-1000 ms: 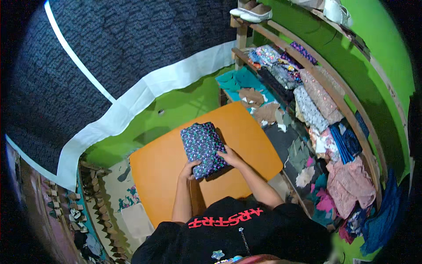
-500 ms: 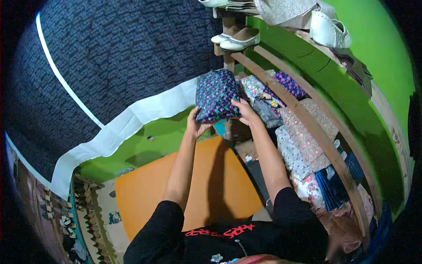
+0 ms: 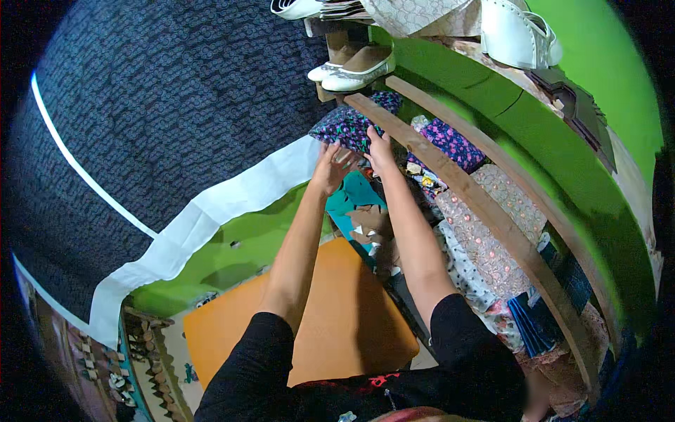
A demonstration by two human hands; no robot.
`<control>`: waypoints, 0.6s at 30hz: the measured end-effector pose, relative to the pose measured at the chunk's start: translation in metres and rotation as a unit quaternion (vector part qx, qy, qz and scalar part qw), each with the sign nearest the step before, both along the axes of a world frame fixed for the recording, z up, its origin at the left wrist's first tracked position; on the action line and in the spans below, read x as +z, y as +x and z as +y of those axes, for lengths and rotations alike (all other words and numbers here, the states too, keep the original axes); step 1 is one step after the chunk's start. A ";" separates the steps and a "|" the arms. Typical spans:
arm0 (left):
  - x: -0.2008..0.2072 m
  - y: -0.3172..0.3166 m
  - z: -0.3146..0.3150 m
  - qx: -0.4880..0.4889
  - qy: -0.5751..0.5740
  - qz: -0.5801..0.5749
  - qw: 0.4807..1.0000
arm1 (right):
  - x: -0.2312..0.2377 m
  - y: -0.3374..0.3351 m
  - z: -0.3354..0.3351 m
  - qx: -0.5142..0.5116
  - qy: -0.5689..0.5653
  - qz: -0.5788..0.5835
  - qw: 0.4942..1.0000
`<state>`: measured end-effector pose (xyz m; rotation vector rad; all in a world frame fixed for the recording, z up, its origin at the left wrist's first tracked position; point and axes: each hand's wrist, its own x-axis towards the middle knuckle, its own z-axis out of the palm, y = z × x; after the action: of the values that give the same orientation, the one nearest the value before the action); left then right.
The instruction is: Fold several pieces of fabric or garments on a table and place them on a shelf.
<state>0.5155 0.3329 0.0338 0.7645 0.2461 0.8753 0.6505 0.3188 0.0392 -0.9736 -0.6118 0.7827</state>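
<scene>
A folded cloth [image 3: 344, 130], dark with a small purple and green floral print, lies partly beneath the near wooden slat [image 3: 450, 165] at the far end of a shelf. Part of it shows beyond the slat. My right hand [image 3: 380, 149] grips its near right edge, thumb on top. My left hand [image 3: 335, 165] is at the near left edge, its fingers bent against the underside. Next to it on the shelf lie a purple floral folded cloth [image 3: 450, 144] and a beige cloth with pink flowers [image 3: 492, 228].
White shoes [image 3: 358, 70] rest above the slats' far end, a white bag [image 3: 517, 35] on the upper shelf. An orange board [image 3: 316, 302] is below my arms, beside a teal item [image 3: 355, 197]. Dark patterned fabric [image 3: 176, 105] hangs at left. Folded blue cloth [image 3: 534, 327] sits at right.
Both hands have moved farther away with the floral cloth, which has tilted and gone partly under the slat. The view has shifted, and more of the teal item shows.
</scene>
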 end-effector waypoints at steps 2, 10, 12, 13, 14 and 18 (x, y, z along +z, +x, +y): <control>0.000 0.016 0.001 0.092 -0.086 0.031 0.991 | -0.004 -0.001 0.007 -0.036 -0.003 -0.064 0.997; -0.029 0.017 0.024 0.067 -0.131 -0.038 0.988 | 0.000 -0.007 0.011 0.004 -0.037 -0.270 0.962; -0.033 0.021 0.028 0.057 -0.151 -0.076 0.984 | -0.001 -0.010 0.018 -0.021 -0.025 -0.292 0.956; -0.036 0.018 0.035 0.067 -0.162 -0.084 0.981 | 0.001 -0.013 0.019 -0.006 -0.045 -0.294 0.955; -0.039 0.014 0.041 0.062 -0.167 -0.089 0.980 | 0.003 -0.018 0.022 0.004 -0.057 -0.289 0.956; -0.029 0.044 0.039 0.066 -0.134 -0.131 0.980 | -0.004 -0.002 0.031 -0.064 -0.107 -0.328 0.936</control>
<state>0.5598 0.3723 0.0050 0.3799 0.1779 1.0343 0.6486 0.3501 0.0349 -1.4784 -1.0390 0.3970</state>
